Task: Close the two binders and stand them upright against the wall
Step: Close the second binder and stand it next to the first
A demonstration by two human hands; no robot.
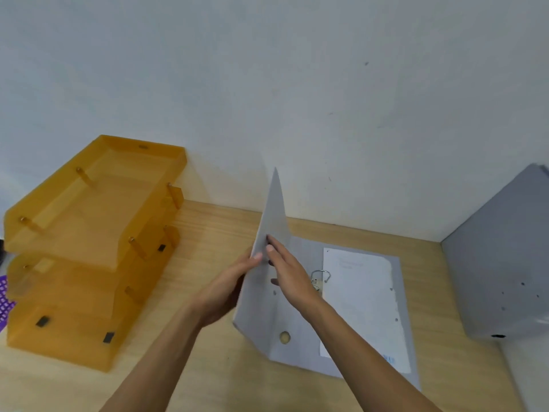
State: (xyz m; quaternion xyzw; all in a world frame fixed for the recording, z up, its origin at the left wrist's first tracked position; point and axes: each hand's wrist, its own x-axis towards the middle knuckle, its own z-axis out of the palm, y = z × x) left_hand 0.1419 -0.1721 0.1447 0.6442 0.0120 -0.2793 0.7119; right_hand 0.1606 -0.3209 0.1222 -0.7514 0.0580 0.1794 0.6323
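A grey binder (300, 346) lies open on the wooden desk, its metal rings (320, 276) and a white sheet (364, 304) showing on the right half. Its left cover (274, 215) is raised almost upright. My left hand (228, 288) presses the cover's outer face from the left. My right hand (289, 275) lies on the cover's inner face, fingers flat along its edge. A second grey binder (502, 263) stands at the far right, leaning upright near the wall's corner and partly cut off by the frame.
A stack of orange translucent letter trays (89, 251) stands at the left against the wall. A purple mesh object (4, 301) peeks in at the left edge. The white wall (326, 99) rises behind the wooden desk (208, 227).
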